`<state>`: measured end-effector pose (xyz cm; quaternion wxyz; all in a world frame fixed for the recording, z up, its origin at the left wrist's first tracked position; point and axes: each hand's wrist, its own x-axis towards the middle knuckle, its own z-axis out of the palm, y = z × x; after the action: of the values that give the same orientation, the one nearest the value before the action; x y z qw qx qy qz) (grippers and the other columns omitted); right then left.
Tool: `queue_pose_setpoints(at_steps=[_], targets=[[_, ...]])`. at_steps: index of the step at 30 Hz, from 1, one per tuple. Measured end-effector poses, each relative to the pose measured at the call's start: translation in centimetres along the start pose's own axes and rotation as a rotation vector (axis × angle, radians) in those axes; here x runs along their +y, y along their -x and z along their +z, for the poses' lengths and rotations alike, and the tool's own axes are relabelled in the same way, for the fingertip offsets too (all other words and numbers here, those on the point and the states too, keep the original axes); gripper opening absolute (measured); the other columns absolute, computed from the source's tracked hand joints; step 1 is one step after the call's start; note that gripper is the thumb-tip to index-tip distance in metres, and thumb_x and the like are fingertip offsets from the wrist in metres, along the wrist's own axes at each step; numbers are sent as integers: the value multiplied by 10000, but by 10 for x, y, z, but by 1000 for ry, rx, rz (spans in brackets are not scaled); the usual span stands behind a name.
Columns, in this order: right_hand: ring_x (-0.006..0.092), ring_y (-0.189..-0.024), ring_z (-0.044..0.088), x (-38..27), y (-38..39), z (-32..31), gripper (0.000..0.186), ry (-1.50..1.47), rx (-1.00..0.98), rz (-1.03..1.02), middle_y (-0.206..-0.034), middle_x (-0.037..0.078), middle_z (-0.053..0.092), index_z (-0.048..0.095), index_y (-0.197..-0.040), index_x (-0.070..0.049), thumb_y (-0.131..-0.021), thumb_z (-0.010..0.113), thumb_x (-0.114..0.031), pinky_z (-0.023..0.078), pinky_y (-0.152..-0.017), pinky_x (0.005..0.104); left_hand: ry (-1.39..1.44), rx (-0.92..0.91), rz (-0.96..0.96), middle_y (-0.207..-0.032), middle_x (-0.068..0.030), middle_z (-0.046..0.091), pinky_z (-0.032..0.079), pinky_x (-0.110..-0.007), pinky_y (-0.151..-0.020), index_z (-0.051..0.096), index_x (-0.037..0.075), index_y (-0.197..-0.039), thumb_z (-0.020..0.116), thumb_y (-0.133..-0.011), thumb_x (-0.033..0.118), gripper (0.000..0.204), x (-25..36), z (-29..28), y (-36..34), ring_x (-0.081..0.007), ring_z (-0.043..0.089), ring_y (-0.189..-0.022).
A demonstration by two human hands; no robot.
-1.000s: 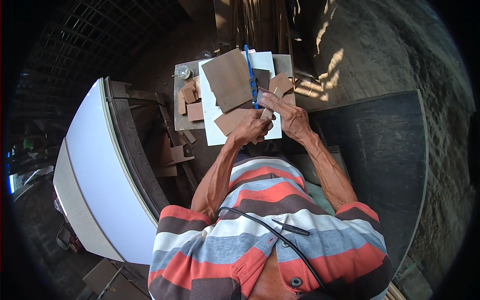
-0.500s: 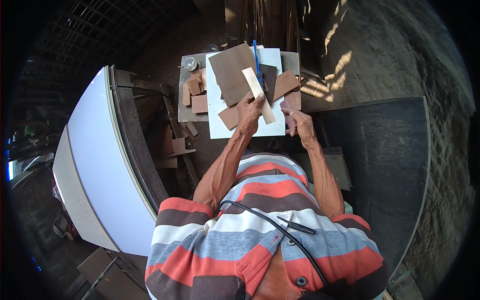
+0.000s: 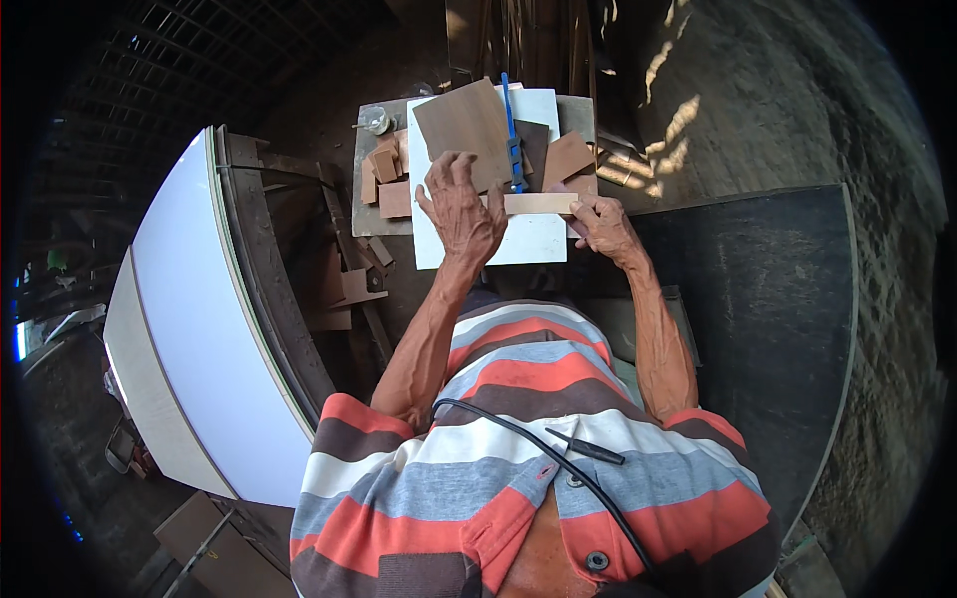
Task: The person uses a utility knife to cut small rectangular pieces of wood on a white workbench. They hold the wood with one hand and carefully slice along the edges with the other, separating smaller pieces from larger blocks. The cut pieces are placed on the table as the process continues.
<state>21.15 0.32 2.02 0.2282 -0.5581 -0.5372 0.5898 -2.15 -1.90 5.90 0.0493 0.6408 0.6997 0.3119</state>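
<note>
A pale wooden strip lies crosswise over the white board. My right hand is closed on the strip's right end. A pinkish piece, of a kind I cannot make out, shows partly behind those fingers. At the strip's other end my left hand is open, its fingers raised and spread. It hides that end, and whether it touches the wood I cannot tell. Beyond the hands, a brown square panel and a blue tool with a long thin shaft lie on the board.
Under the board is a grey tabletop. Small brown blocks and a clear cup stand on its left, more brown pieces on its right. A large white panel rises at left, a dark sheet at right.
The strip has turned from upright slant to crosswise. My left hand has let go its grip and spread its fingers, moving left; my right hand has taken the strip's right end.
</note>
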Motion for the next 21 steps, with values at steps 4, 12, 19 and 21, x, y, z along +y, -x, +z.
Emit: queue_pose_setpoints(at_steps=[4, 12, 19, 21], targets=[[92, -556, 569, -32, 1, -3, 356, -1, -115, 36, -697, 38, 608, 713, -1035, 29, -1004, 569, -294, 532, -513, 244, 166, -756, 143, -918, -166, 704, 514, -451, -833, 637, 43, -1189, 597, -982, 363, 384, 2, -2, -15, -344, 671, -822], [293, -1164, 656, -26, 12, 19, 642, 424, 274, -534, -1460, 122, 544, 476, -1479, -118, -855, 449, 34, 532, -977, 366, 741, -689, -473, -625, -43, 565, 411, -350, -547, 679, -4, -996, 572, -1004, 254, 280, -2, 21, -1, -149, 496, -560], [304, -1272, 585, 2, -14, -5, 654, 407, 396, -318, -1434, 155, 564, 491, -1468, -117, -853, 370, 70, 465, -1048, 354, 736, -644, -370, -665, -7, 584, 421, -295, -558, 703, 11, -1135, 671, -948, 359, 396, 0, 14, 6, -97, 485, -587], [295, -1273, 585, -12, -8, -7, 620, 324, 370, -401, -1413, 161, 581, 486, -1471, -113, -882, 364, 40, 465, -1043, 351, 613, -618, -340, -706, -11, 615, 427, -293, -581, 700, 21, -1182, 697, -932, 386, 442, -2, 14, 5, -94, 493, -619]])
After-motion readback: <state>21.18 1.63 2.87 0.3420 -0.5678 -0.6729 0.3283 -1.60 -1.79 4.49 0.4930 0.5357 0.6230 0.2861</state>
